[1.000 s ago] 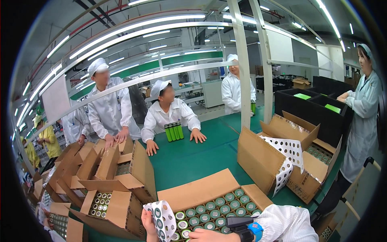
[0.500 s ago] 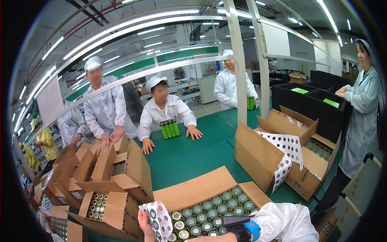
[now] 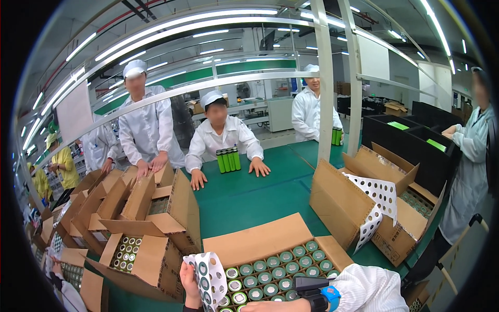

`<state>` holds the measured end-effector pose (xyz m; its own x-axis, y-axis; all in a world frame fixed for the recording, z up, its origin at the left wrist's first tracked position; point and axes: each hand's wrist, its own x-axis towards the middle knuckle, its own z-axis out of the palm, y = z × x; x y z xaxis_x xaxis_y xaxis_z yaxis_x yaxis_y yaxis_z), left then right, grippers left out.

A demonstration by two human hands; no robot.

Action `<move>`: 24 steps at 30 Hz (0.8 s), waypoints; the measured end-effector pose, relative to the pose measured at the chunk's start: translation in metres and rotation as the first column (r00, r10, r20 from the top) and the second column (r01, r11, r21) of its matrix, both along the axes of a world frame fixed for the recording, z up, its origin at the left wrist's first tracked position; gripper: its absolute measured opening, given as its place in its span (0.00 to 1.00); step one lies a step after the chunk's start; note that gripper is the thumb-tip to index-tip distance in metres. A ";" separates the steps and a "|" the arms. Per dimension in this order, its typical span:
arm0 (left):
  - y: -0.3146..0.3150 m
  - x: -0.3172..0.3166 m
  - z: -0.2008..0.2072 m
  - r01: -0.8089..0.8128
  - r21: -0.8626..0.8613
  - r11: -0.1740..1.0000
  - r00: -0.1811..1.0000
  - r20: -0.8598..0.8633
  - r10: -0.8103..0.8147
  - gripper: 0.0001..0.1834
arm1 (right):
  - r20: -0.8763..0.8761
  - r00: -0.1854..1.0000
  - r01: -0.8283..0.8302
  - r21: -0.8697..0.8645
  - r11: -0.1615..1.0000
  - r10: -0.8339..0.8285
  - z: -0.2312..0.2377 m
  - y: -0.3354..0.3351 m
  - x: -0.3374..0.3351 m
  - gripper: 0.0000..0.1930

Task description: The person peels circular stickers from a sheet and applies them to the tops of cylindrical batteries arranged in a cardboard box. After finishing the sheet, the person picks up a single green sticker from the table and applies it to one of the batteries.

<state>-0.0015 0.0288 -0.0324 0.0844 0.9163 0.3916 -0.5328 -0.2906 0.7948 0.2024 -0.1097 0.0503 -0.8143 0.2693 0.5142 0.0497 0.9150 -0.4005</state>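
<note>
At the lower middle stands an open cardboard carton point(image 3: 254, 233) with rows of upright cylindrical battery cells point(image 3: 270, 276) in a dividing grid. Most cells show dark green tops; those along the left side have bright green rims. My left hand point(image 3: 189, 282) grips the edge of a white sheet with round holes point(image 3: 216, 270), which stands bent up at the carton's left side. Low over the near cells lies my right hand point(image 3: 273, 306), cut off by the lower edge, so its fingers are mostly hidden. A dark device and a blue band sit on that wrist.
Opened cartons of cells point(image 3: 140, 260) line the left. Another carton point(image 3: 390, 234) with a perforated sheet stands at right, before a black divided bin point(image 3: 410, 138). Across the green table point(image 3: 234, 203), a person sits behind green battery packs point(image 3: 228, 161); other people stand around.
The whole scene has shifted slightly to the right in the picture. My left hand still holds the perforated sheet, and my right hand stays low over the cells.
</note>
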 end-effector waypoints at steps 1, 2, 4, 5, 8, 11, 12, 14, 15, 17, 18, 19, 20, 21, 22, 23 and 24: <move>0.001 0.000 -0.001 -0.001 0.012 1.000 1.000 0.009 0.001 0.12 | 0.061 0.997 0.042 0.009 0.999 -0.043 0.004 -0.002 0.002 0.04; 0.000 0.000 -0.001 -0.005 0.011 1.000 1.000 0.010 0.005 0.12 | 0.121 0.989 0.084 0.020 0.996 -0.086 0.006 -0.002 0.003 0.05; -0.003 0.002 0.003 -0.029 0.002 1.000 0.999 0.025 0.029 0.12 | 0.141 0.987 0.075 0.006 0.997 -0.075 0.009 -0.002 0.003 0.05; -0.003 0.001 0.001 -0.031 0.000 1.000 0.999 0.025 0.031 0.12 | 0.161 0.985 0.069 -0.006 0.998 -0.067 0.009 -0.003 0.003 0.05; -0.001 0.001 -0.001 -0.040 0.004 0.999 0.999 0.034 0.040 0.12 | 0.101 0.993 0.057 -0.011 0.998 -0.055 0.009 -0.001 0.003 0.05; -0.001 0.001 -0.001 -0.037 0.011 0.999 0.999 0.017 0.036 0.13 | 0.114 0.992 0.057 -0.043 0.997 -0.052 0.008 -0.001 0.004 0.05; -0.001 0.002 0.000 -0.037 0.009 0.999 0.999 0.016 0.037 0.13 | 0.114 0.992 0.057 -0.045 0.997 -0.051 0.007 0.000 0.004 0.05; -0.002 0.003 0.003 -0.029 0.006 1.000 1.000 0.012 0.028 0.12 | 0.081 0.995 0.059 -0.103 0.993 -0.051 0.003 0.002 0.003 0.06; -0.002 0.002 0.002 -0.028 0.007 1.000 1.000 0.011 0.028 0.12 | 0.080 0.995 0.059 -0.102 0.993 -0.051 0.003 0.001 0.003 0.06; -0.002 -0.002 0.000 0.033 -0.002 0.999 0.999 0.020 -0.033 0.12 | 0.098 0.993 0.081 -0.186 0.979 -0.063 0.005 -0.001 0.002 0.06; -0.001 -0.003 -0.001 0.032 -0.004 0.999 0.999 0.019 -0.032 0.12 | 0.098 0.993 0.079 -0.188 0.979 -0.062 0.006 -0.001 0.003 0.06; -0.001 -0.003 -0.001 0.031 -0.005 1.000 0.999 0.013 -0.031 0.12 | 0.103 0.993 0.084 -0.183 0.979 -0.066 0.007 0.000 0.003 0.06; -0.001 -0.003 -0.001 0.030 -0.005 1.000 1.000 0.008 -0.029 0.12 | 0.108 0.992 0.088 -0.178 0.980 -0.070 0.008 0.000 0.003 0.06; -0.001 -0.003 -0.001 0.030 -0.007 1.000 1.000 0.008 -0.030 0.12 | 0.108 0.992 0.088 -0.180 0.980 -0.070 0.009 0.000 0.003 0.06; 0.000 -0.003 -0.001 0.025 -0.009 1.000 1.000 0.007 -0.025 0.12 | 0.110 0.991 0.091 -0.171 0.981 -0.073 0.010 0.000 0.003 0.06; 0.000 -0.003 -0.001 0.020 -0.010 1.000 1.000 0.006 -0.020 0.13 | 0.111 0.991 0.093 -0.162 0.982 -0.076 0.011 -0.001 0.004 0.06; 0.000 -0.003 -0.002 0.020 -0.012 1.000 1.000 0.006 -0.020 0.13 | 0.111 0.991 0.093 -0.164 0.982 -0.075 0.010 -0.001 0.004 0.06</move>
<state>-0.0043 0.0286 -0.0341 0.1006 0.9189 0.3815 -0.5432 -0.2705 0.7948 0.2068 -0.1112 0.0608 -0.8316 0.4147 0.3695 0.1731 0.8256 -0.5370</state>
